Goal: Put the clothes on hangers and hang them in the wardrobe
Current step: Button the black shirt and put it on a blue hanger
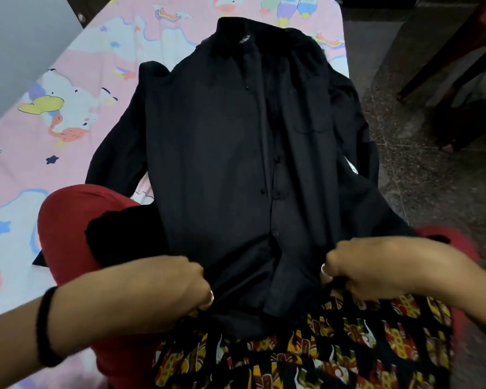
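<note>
Two hands, left [169, 279] and right [376, 268], clench fingers on the black shirt's [222, 153] hem.

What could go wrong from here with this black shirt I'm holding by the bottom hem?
The black shirt is held only at its hem by the left hand and right hand, so lifting may turn it collar-down. Its right side hangs past the bed edge and might drag on the floor. No hanger is visible.

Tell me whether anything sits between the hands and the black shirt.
Nothing visible does. The left hand and the right hand already grip the lower hem of the black shirt, which lies spread over the lap and the bed. No hanger or wardrobe shows in this view.
</note>
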A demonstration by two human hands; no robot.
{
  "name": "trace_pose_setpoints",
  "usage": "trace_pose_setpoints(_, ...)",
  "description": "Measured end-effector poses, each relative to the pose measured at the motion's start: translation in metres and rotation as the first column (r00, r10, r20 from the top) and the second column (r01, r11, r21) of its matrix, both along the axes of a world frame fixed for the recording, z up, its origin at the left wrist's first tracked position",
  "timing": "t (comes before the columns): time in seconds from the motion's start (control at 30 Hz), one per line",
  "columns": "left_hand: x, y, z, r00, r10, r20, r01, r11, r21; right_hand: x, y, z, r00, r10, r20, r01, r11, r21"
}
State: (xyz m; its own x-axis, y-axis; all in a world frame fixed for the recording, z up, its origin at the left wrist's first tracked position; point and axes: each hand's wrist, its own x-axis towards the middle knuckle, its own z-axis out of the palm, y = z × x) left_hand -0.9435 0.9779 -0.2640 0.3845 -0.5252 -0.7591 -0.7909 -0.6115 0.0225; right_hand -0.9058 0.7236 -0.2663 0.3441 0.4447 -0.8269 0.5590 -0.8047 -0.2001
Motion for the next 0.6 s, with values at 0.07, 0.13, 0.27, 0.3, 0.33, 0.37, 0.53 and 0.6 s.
trace_pose_setpoints(0.07, 0.0, -0.002, -0.007, 0.995, 0.077, -0.069, -0.08, 0.996, -0.04, -0.009, 0.002, -0.007, 0.995, 0.009, -0.096, -0.016, 0.997, -0.071)
trace_pose_setpoints(0.13, 0.016, 0.003, -0.012, 0.954, 0.226, -0.199, -0.238, 0.971, -0.037, -0.006, -0.003, -0.015, 0.982, 0.025, -0.186, -0.051, 0.99, -0.133)
trace_pose_setpoints(0.27, 0.062, -0.008, -0.028, 0.771, 0.413, -0.485, -0.479, 0.878, -0.015, 0.018, -0.005, -0.026, 0.963, -0.191, -0.189, 0.209, 0.975, 0.08)
trace_pose_setpoints(0.3, 0.074, -0.015, -0.038, 0.729, 0.457, -0.51, -0.558, 0.828, -0.055, 0.027, -0.002, -0.035, 0.951, -0.288, -0.108, 0.305, 0.929, 0.209)
trace_pose_setpoints(0.33, 0.087, -0.022, -0.049, 0.702, 0.509, -0.498, -0.634, 0.765, -0.113, 0.036, 0.002, -0.047, 0.914, -0.406, -0.029, 0.392, 0.859, 0.328)
trace_pose_setpoints(0.37, 0.1, -0.028, -0.06, 0.688, 0.566, -0.454, -0.694, 0.695, -0.187, 0.045, 0.007, -0.06, 0.853, -0.519, 0.046, 0.454, 0.784, 0.425)
trace_pose_setpoints(0.53, 0.142, -0.043, -0.113, 0.525, 0.831, -0.185, -0.753, 0.351, -0.557, 0.073, 0.038, -0.112, 0.504, -0.841, 0.199, 0.602, 0.507, 0.616)
trace_pose_setpoints(0.6, 0.142, -0.048, -0.125, 0.434, 0.883, -0.179, -0.732, 0.23, -0.641, 0.073, 0.049, -0.122, 0.41, -0.892, 0.191, 0.605, 0.422, 0.675)
